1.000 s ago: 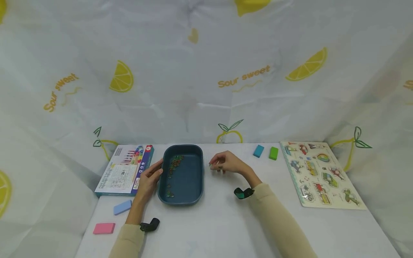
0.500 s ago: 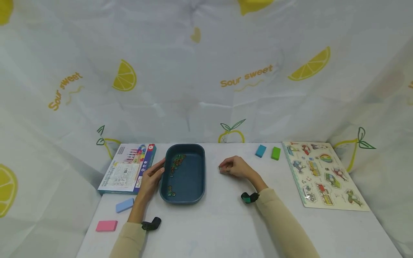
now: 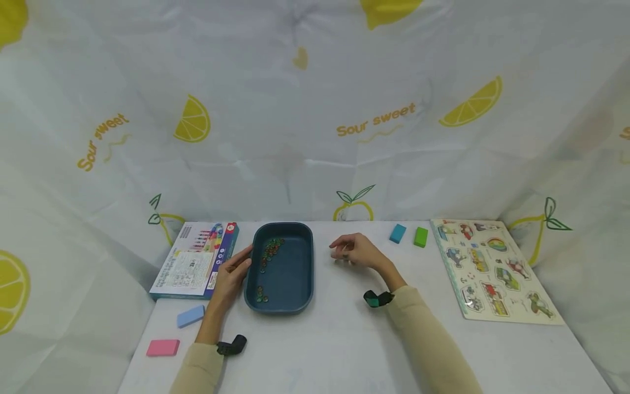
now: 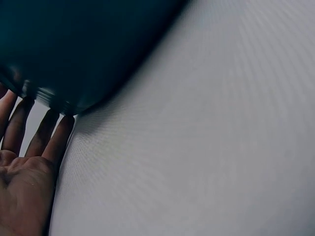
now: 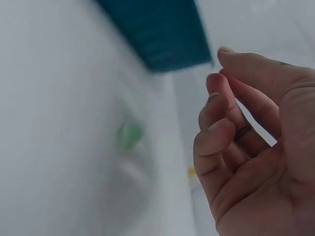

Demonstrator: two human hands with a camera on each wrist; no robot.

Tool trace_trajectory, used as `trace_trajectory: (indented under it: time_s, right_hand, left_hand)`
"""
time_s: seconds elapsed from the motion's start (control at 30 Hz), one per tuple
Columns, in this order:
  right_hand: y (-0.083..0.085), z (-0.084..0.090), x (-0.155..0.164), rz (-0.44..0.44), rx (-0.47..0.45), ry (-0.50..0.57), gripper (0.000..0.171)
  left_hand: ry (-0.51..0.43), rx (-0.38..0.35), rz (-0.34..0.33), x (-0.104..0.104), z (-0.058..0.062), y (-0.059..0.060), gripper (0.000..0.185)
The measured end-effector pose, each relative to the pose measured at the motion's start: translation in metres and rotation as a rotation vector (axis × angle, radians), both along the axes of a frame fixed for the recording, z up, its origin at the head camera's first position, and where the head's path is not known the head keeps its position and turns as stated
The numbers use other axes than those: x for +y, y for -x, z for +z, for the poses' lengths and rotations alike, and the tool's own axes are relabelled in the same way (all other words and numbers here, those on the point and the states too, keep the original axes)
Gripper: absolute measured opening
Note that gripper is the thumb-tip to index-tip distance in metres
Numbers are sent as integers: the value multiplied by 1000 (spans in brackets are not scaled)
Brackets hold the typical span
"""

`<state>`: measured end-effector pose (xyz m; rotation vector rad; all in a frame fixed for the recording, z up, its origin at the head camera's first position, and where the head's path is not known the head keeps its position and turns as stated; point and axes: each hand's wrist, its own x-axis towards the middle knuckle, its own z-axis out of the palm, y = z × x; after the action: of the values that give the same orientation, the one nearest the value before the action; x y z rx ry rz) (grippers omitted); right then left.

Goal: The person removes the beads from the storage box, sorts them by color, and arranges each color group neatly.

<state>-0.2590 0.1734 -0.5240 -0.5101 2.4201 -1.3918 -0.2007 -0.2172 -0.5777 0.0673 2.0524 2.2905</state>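
Observation:
My left hand (image 3: 231,280) touches the left wall of a dark blue rectangular tray (image 3: 290,284). In the left wrist view, the straight fingers (image 4: 59,137) meet the tray's side (image 4: 93,54). Inside the tray, small shiny green and brown beads (image 3: 270,249) lie along the left side, with a few in the near left corner. Just right of the tray, my right hand (image 3: 358,250) hovers low over the table, fingers loosely bent. Nothing shows between thumb and fingertips in the right wrist view, where a blurred green bead-like thing (image 5: 130,135) appears away from the hand (image 5: 251,142).
A boxed set (image 3: 192,262) lies at the left, near a light blue block (image 3: 190,316) and a pink block (image 3: 163,347). Behind the right hand are a blue block (image 3: 397,233) and a green block (image 3: 420,237). A picture puzzle board (image 3: 494,273) lies at the right.
My right hand has moved a little right, away from the tray, and its fingertips have parted from a small thing they pinched. My left hand stays at the tray.

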Motion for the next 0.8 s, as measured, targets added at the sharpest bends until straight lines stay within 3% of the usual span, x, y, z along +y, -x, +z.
trace_trajectory:
  time_s: [0.2, 0.33, 0.53, 0.67, 0.8]
  right_hand:
    - [11, 31, -61, 68, -11, 169, 32]
    - [15, 38, -107, 198, -29, 159, 37]
    - [15, 19, -160, 311, -104, 35, 25]
    - [11, 4, -176, 283, -157, -31, 17]
    - [7, -2, -185, 247, -144, -58, 14]
  left_hand:
    - [1, 12, 6, -1, -1, 0, 51]
    - [-20, 18, -2, -1, -3, 1, 51]
    - [-25, 21, -16, -1, -3, 3, 51]
    - [-29, 4, -8, 0, -3, 3, 50]
    - [-37, -5, 8, -1, -3, 2, 50]
